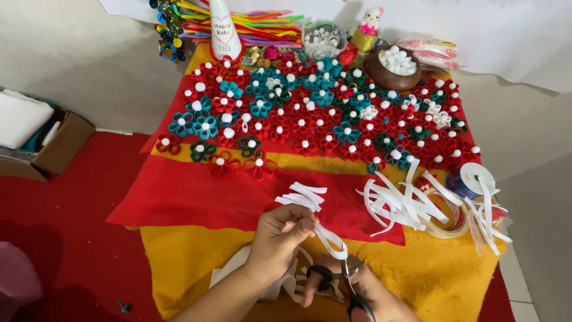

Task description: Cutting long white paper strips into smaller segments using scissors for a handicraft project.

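We are at the near edge of the low table (pixel 179 250), over its yellow cloth, and the cutting step is in hand. Our left hand (pixel 280 229) pinches a bunch of white paper strips (pixel 310 200), fingers curled tight around the middle of it, so the loose ends fan up over the red felt sheet (pixel 208 197) while the looped ends hang down toward us. Our right hand (pixel 348 286) sits just below, thumb and fingers through the black handles of the scissors (pixel 345 277), closed around them. The blades point up and meet the lower loop of the bunch; we cannot tell how wide they are parted.

More white offcuts lie under our wrists at the near edge. To the right, a loose heap of cut white strips (pixel 399 203) lies where red felt meets yellow cloth, beside a clear tape roll (pixel 453 217) and a blue ribbon spool (pixel 462 182) by the right edge. Across the far half, rows of red, teal and green paper flowers (pixel 310 113) with white pompom centres fill the cloth, and a brown bowl of white pompoms (pixel 396 65) sits at the far right corner.

We judge the next move calls for a steady pinch from the left hand and a clean squeeze of the blades through the loop, with the fingertips kept clear.
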